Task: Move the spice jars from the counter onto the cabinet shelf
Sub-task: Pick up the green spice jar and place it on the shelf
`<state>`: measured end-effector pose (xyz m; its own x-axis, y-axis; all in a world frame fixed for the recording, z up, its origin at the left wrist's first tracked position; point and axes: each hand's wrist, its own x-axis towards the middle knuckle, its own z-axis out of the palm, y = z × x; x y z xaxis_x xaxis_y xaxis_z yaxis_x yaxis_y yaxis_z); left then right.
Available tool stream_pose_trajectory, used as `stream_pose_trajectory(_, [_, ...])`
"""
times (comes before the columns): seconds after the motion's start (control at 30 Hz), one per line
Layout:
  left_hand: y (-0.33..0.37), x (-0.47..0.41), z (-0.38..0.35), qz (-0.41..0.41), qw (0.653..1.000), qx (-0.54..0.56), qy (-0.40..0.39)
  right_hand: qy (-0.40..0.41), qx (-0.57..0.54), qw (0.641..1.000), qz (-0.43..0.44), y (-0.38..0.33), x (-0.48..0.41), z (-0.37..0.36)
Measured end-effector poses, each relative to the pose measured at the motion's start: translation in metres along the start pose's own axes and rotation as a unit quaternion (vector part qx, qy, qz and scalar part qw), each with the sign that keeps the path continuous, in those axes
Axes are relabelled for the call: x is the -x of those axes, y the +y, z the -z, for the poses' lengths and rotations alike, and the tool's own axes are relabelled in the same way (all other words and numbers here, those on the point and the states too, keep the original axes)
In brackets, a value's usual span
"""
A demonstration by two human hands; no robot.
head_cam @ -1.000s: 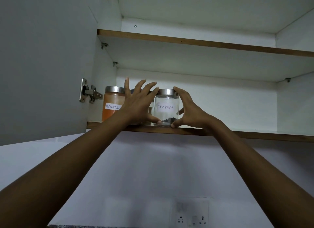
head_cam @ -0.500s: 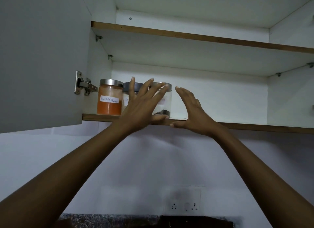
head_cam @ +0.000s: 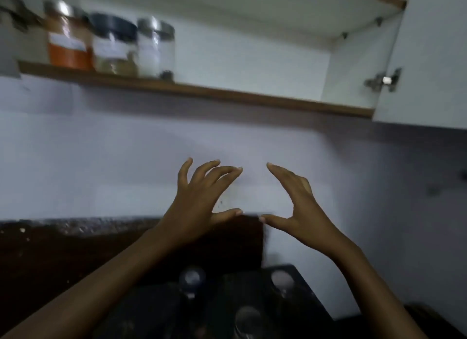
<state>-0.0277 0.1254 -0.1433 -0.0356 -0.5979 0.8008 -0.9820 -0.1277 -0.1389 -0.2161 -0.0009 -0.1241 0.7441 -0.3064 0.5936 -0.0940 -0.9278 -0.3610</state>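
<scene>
Shelf point(head_cam: 227, 93) above the hands now holds three spice jars point(head_cam: 113, 45), so left hand point(head_cam: 199, 202) and right hand point(head_cam: 298, 207), empty and spread, descend for more.

Shelf point(head_cam: 227, 93): three jars in a row at its left end, close together: left jar point(head_cam: 67, 40), middle jar point(head_cam: 113, 45), right jar point(head_cam: 156, 48). The rest of the shelf runs right to the open door point(head_cam: 429, 60), with the hinge point(head_cam: 382, 80) on the door's inner side. Left hand point(head_cam: 194, 204) and right hand point(head_cam: 300, 207) are side by side and apart, below the shelf, in front of the wall point(head_cam: 101, 161). The counter point(head_cam: 50, 250) is below the hands, with three blurred counter jars point(head_cam: 247, 316) on it.
</scene>
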Motion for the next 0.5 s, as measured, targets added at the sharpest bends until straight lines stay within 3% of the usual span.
stream_pose_trajectory(0.27, [0.144,0.092,-0.076,0.03,0.98,0.108,-0.163,-0.063,-0.004,0.986,-0.154,0.065,0.168,-0.01])
stream_pose_trajectory(0.5, [0.229,0.153,-0.123,0.026,0.929,0.168,-0.328,-0.108,-0.023,0.954,-0.28,0.119,0.287,-0.028])
